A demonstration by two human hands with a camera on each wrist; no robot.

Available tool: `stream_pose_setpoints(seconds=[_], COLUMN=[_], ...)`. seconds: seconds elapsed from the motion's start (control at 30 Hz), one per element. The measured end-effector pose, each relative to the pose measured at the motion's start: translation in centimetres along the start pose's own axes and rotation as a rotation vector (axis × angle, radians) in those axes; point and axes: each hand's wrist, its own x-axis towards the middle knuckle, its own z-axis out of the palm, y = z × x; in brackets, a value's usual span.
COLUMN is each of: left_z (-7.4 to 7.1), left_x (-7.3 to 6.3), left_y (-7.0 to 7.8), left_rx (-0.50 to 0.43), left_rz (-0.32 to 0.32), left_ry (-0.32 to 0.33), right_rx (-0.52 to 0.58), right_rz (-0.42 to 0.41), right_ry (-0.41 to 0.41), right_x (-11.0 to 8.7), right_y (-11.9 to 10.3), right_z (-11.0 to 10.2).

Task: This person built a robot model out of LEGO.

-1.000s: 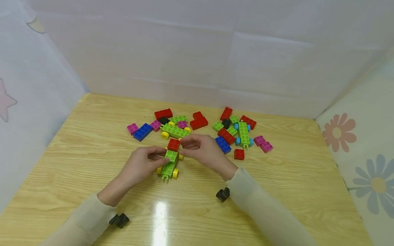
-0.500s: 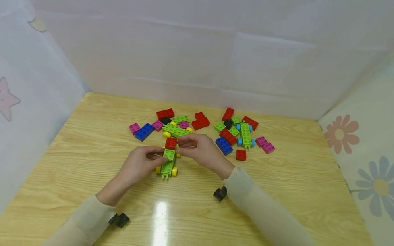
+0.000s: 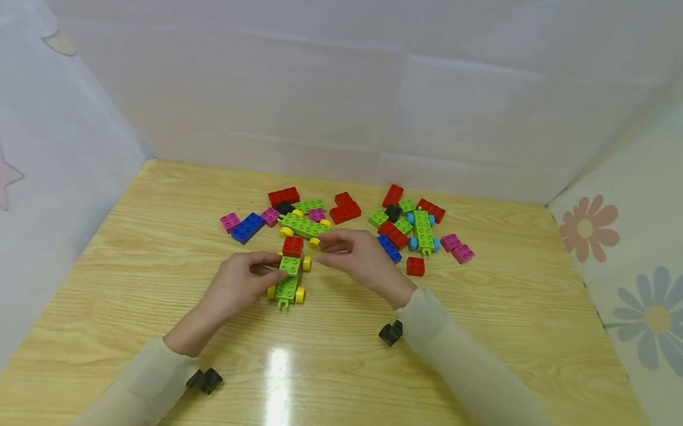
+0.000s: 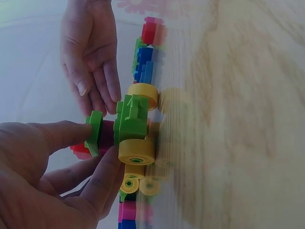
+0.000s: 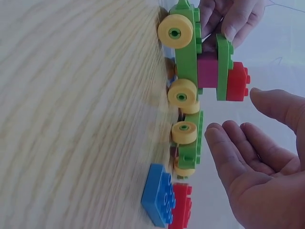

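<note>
- head view: we see the car (image 3: 286,292) upright on its yellow wheels (image 3: 300,295) on the table (image 3: 396,402), in front of the left hand (image 3: 237,284).
- that hand pinches the car's green brick (image 3: 290,266); the right hand (image 3: 363,261) is relaxed, holding nothing, near but apart from the red brick (image 5: 237,82) on top.
- we judge a sideways press could pop the green brick loose or tip the car, since only a purple brick (image 5: 207,70) shows beneath that brick.
- the other car (image 3: 302,226) sits just beyond; rolling forward could bump it.
- we have room toward the sleeves (image 3: 469,371); the table's side edges lie well apart from the car.
</note>
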Motion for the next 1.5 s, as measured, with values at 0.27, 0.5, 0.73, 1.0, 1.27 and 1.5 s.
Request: stream_pose_setpoints(seconds=[0.27, 0.5, 0.73, 1.0, 1.27, 1.5], left_z=[0.0, -0.3, -0.6, -0.2, 0.0, -0.1], left_x=[0.0, -0.1, -0.9, -1.2, -0.9, -0.8], left_y=[0.0, 0.1, 0.5, 0.9, 0.4, 0.3], left_rx=[0.014, 0.016, -0.005, -0.061, -0.041, -0.051], left_rz=[-0.015, -0.013, 0.031, 0.088, 0.082, 0.07], left_ry=[-0.006, 0.001, 0.084, 0.153, 0.135, 0.121], right_rx=[0.026, 0.009, -0.002, -0.001, -0.022, -0.093], right_rz=[0.018, 0.036, 0.048, 0.043, 0.045, 0.035], right_ry=[0.03, 0.071, 0.116, 0.081, 0.05, 0.066], right_x=[-1.0, -2.0, -2.4, -0.5, 3.6, 5.9], right_y=[1.3, 2.4, 3.8, 3.3, 1.9, 1.8], right_z=[-1.6, -3.4, -4.7, -4.1, -2.6, -1.7])
